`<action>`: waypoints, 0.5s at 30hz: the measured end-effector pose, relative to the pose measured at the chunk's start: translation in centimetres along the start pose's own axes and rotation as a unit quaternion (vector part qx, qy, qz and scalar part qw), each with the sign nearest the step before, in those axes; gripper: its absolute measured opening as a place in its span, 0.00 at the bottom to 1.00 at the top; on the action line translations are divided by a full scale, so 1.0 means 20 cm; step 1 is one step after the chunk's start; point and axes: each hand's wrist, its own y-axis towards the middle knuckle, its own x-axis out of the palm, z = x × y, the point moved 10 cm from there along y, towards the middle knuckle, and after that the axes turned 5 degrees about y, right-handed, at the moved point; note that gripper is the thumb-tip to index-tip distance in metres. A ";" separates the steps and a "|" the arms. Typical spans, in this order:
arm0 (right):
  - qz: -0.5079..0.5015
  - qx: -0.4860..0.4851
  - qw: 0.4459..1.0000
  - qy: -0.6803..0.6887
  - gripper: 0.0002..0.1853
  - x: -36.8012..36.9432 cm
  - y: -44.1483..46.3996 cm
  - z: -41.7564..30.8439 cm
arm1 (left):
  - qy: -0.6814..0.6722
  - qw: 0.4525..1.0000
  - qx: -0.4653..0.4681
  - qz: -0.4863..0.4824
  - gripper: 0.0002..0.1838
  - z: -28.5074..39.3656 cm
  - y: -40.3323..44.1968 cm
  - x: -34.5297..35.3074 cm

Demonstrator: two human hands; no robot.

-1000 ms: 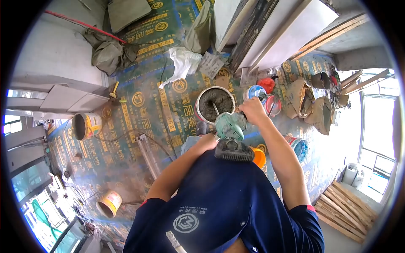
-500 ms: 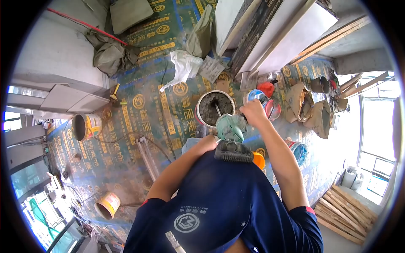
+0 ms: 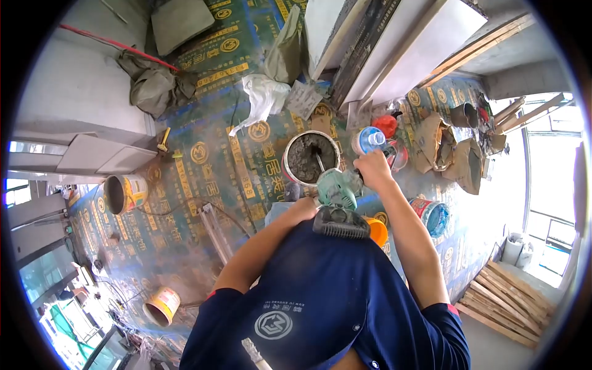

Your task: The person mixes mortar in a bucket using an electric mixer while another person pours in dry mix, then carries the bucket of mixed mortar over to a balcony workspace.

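A green electric mixing drill (image 3: 337, 189) is held close in front of my body, with its metal shaft reaching into a bucket of grey mortar (image 3: 302, 161). My left hand (image 3: 303, 210) is closed around the drill's left side; its fingers are partly hidden. On the other side, my right hand (image 3: 374, 169) is wrapped round the right handle. The mixing end of the shaft is sunk in the mortar and out of sight. Just beyond my right hand is a blue-and-white bucket or bottle (image 3: 371, 140).
An orange bucket (image 3: 377, 232) and a paint-smeared pail (image 3: 436, 221) stand to my right. Yellow buckets (image 3: 134, 192) lie tipped at left. Panels (image 3: 401, 55) lean at the back. Timber strips (image 3: 502, 305) are stacked at lower right. A cable (image 3: 231, 213) crosses the printed floor sheet.
The view has shifted slightly, so the surroundings sit a little differently. The drill's shaft has moved slightly within the bucket. Both hands keep their hold on the drill.
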 end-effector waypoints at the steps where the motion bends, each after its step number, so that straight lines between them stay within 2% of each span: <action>1: -0.013 0.012 1.000 -0.003 0.04 0.02 0.00 0.02 | -0.004 1.000 0.025 0.007 0.16 0.05 0.00 -0.03; 11: 0.005 0.022 1.000 -0.019 0.04 0.08 -0.07 0.05 | 0.026 0.999 -0.016 -0.028 0.16 0.10 -0.03 -0.06; 15: 0.002 0.037 0.999 -0.019 0.03 0.10 -0.07 0.08 | 0.036 0.996 -0.066 -0.039 0.17 0.08 -0.04 -0.05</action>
